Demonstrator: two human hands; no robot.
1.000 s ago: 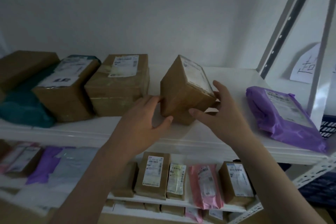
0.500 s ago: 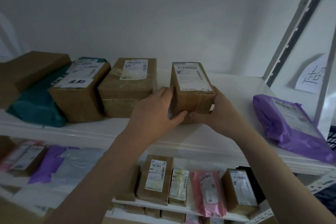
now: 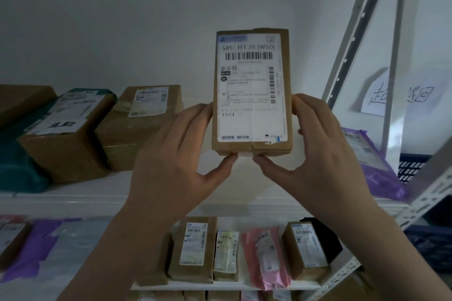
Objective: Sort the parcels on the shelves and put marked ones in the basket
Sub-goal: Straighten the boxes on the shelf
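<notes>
Fingers (image 3: 204, 115) of the left hand (image 3: 176, 154) curl round the left edge of a brown cardboard parcel (image 3: 252, 93), with the thumb tip pressed up under its bottom left corner. Opposite, the right hand (image 3: 320, 151) grips the right edge in the same way, its fingers (image 3: 305, 105) wrapped behind the side and its thumb under the bottom edge, so both hands have a firm hold on the one box. That parcel is held upright in the air above the upper shelf (image 3: 102, 193), touching nothing else, with its white shipping label (image 3: 250, 88) turned toward the camera; a barcode and the print "585- J51 28 (WSD)" can be read near the top.

On the upper shelf to the left sit two other brown boxes (image 3: 144, 127) side by side, the nearer-left one (image 3: 66, 139) bearing a white label with dark handwriting, and a teal soft package (image 3: 17, 168) lies at the far left edge. A purple mailer bag (image 3: 371, 161) rests on the right end of the same shelf, partly hidden behind the right hand. A white paper sign (image 3: 376, 98) with handwritten characters hangs on the wall beyond the shelf frame, and a dark blue slotted crate (image 3: 413, 166) shows at the right.

On the lower shelf (image 3: 230, 284) small parcels stand in a row: brown packets (image 3: 193, 249), a pink bag (image 3: 266, 256), and purple bags (image 3: 36, 244) lying flat at the left.
</notes>
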